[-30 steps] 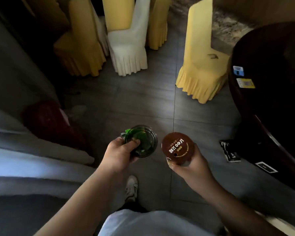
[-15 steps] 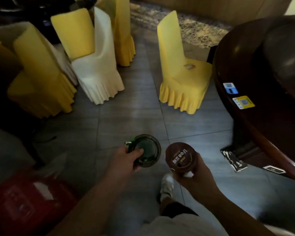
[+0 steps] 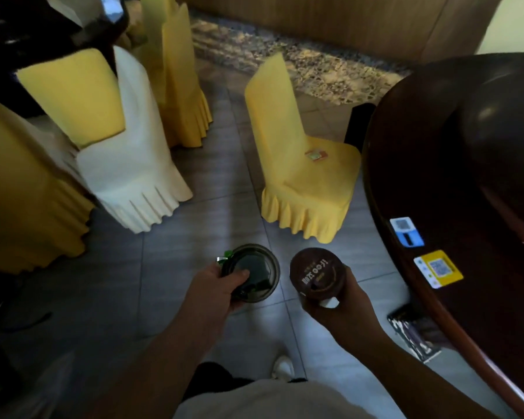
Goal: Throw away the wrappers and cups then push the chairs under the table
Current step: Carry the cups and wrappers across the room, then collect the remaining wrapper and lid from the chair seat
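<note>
Both hands grip cups: left hand (image 3: 217,287) the clear-lidded cup (image 3: 251,273), right hand (image 3: 344,300) the brown-lidded cup (image 3: 316,273).

Two cups are in view: one clear plastic cup with a dark green lid (image 3: 253,273) and one brown-lidded paper cup with white lettering (image 3: 316,272), both left of the dark round wooden bench (image 3: 436,182). Two hands hold them, the left hand (image 3: 215,290) and the right hand (image 3: 341,306), one cup each. Two square stickers lie on the bench: one blue and white (image 3: 406,232), one yellow (image 3: 437,268). One dark foil wrapper (image 3: 413,334) lies on the floor by the bench's edge. One small wrapper (image 3: 315,154) rests on the nearest yellow fabric-covered chair (image 3: 303,173). Left of the bench stand three more yellow-covered chairs (image 3: 182,86) and one white-covered chair (image 3: 130,164).
</note>
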